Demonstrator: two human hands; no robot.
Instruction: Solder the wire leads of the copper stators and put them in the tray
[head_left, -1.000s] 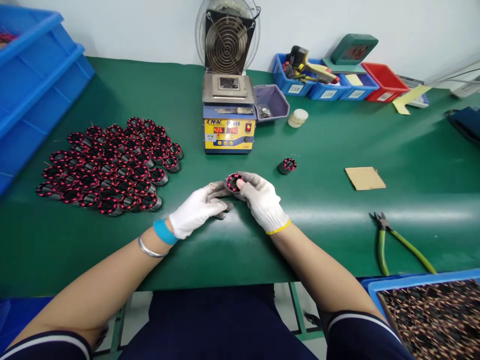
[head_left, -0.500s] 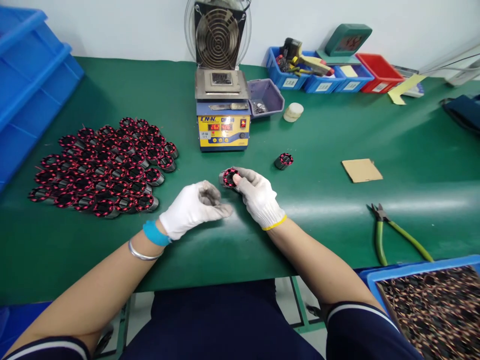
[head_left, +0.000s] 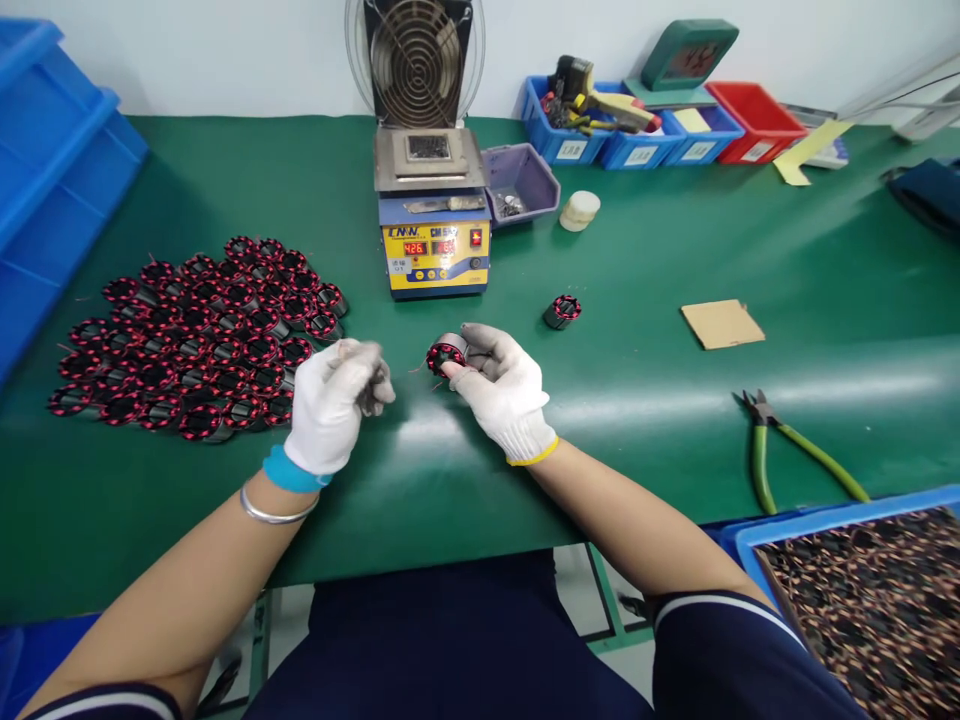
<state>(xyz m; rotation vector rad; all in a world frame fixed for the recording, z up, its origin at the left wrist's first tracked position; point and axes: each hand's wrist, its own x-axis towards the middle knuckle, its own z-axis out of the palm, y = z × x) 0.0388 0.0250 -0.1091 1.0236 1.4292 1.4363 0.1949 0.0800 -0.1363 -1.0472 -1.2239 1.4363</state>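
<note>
My right hand (head_left: 506, 385), in a white glove, grips a motor stator (head_left: 454, 348) with the thumb at its opening. The stator is a short grey cylinder with a black and red ring of windings, tilted to the left, and thin wire ends stick out from it. My left hand (head_left: 339, 400), gloved too, is closed with curled fingers beside the cluster of stators (head_left: 191, 345); whatever it may hold is hidden. One more stator (head_left: 562, 312) stands alone to the right, beyond my right hand.
Behind my hands stands a solder pot (head_left: 436, 245) with a fan (head_left: 418, 62) above it. A purple bin (head_left: 536, 195), a pale round container (head_left: 580, 211) and a cardboard piece (head_left: 722, 325) lie right of it. Green-handled cutters (head_left: 761, 430) rest near a full blue crate (head_left: 750, 545).
My left hand has moved left toward the cluster and its fingers have curled. My right hand has tipped the stator leftward and shifted slightly left. The camera view has shifted a little.
</note>
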